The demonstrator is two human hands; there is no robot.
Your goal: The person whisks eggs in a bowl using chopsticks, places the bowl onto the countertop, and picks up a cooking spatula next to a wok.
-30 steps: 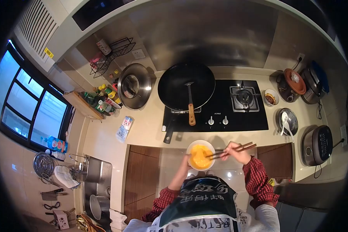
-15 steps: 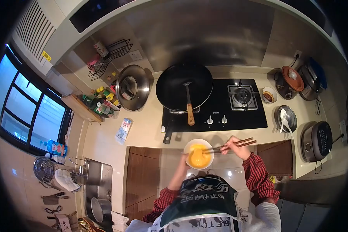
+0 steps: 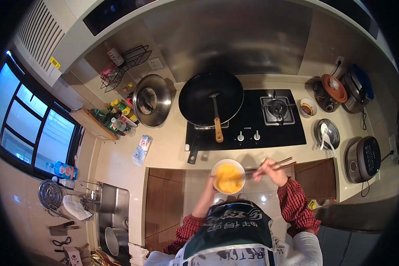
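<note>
On the left, the blue-and-white plastic packet (image 3: 142,150) lies on the pale, smooth tabletop (image 3: 168,153) toward its front edge, just where it was a second ago. Next along, the black, round wok (image 3: 195,97) stands on the black glass hob (image 3: 279,137) with the wooden-handled metal spatula (image 3: 218,128) resting in it, also unchanged. Nearer to you, your left hand (image 3: 211,186) is clamped on the left side of the round white bowl (image 3: 216,168), which you hold off the tabletop, at its front edge in view, almost where it was half a second ago. What has changed is inside it: the yellow liquid (image 3: 228,174) shows a different swirl. To the right, your right hand (image 3: 270,172) is closed around the thin brown chopsticks (image 3: 284,161); their rear ends now stand farther apart than half a second ago. Motion blurs their front part, so you cannot tell exactly where the tips are or whether they touch the liquid. Your hands stay apart, one on each side of the bowl. Taken together, the blur and new swirl suggest that your stirring is under way.
</note>
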